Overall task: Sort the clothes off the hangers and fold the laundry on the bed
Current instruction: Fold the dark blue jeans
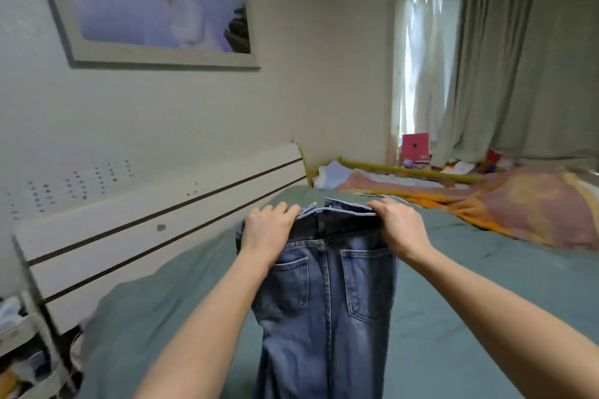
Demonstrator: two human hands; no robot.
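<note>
1. Head view: one pair of jeans (324, 295), blue denim with faded patches and pale stitching, is held up over the bed (453, 301) by two bare hands.
2. The jeans' back faces the camera: two patch pockets show, one on each side of the centre seam, with a dark belt loop at the middle of the waistband.
3. The long axis runs up and down, waistband on top and away from the camera, legs dropping toward the bottom edge and out of view.
4. The left hand (269, 230) grips the waistband's left corner, fingers curled over the top edge, with the denim bunched under the palm.
5. The right hand (402, 227) grips the right corner the same way, fingers hooked over the band.
6. The waistband is pulled fairly taut between the two hands and gapes a little in the middle.
7. The bed carries a smooth grey-green sheet with soft creases.
8. One crumpled blanket (518, 204), pink and orange, lies well apart on the far right of the bed.
9. The white headboard (162, 220) is flat panelling with two dark grooves running along it.
10. One framed picture (152, 6) hangs on the wall, tilted in this wide view.
11. Pale green curtains (505, 68) hang in soft folds at the window.
</note>
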